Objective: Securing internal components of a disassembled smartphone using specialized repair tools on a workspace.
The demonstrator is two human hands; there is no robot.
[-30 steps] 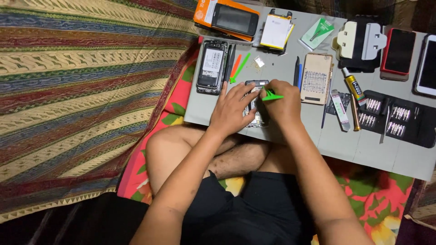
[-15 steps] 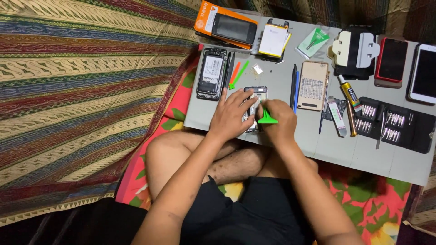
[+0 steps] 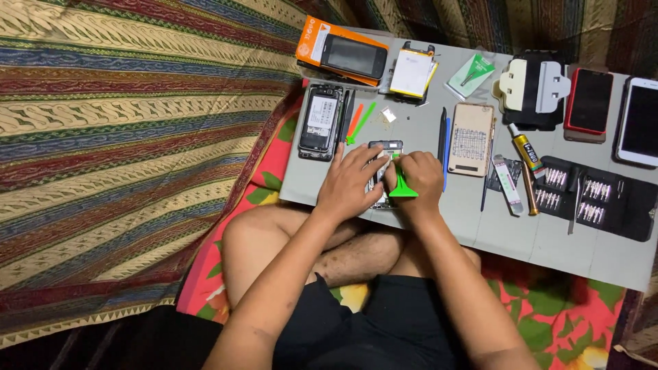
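Opened phone (image 3: pixel 384 147), frame centre: left hand (image 3: pixel 349 181) flat, pinning it; right hand (image 3: pixel 419 179) gripping green pry tool (image 3: pixel 401 188), best levered shallowly.

Green pry tool (image 3: pixel 402 186): a second ago it stuck out to the right past the right hand, its tip pointing away — now it lies under the fingers, flat edge toward the person, at the phone's lower right.
Right hand (image 3: pixel 419 179): has drawn in and turned, knuckles now over the tool.
Left hand (image 3: pixel 351 183): fingers have spread further across the opened phone (image 3: pixel 384 152) — less of it shows.
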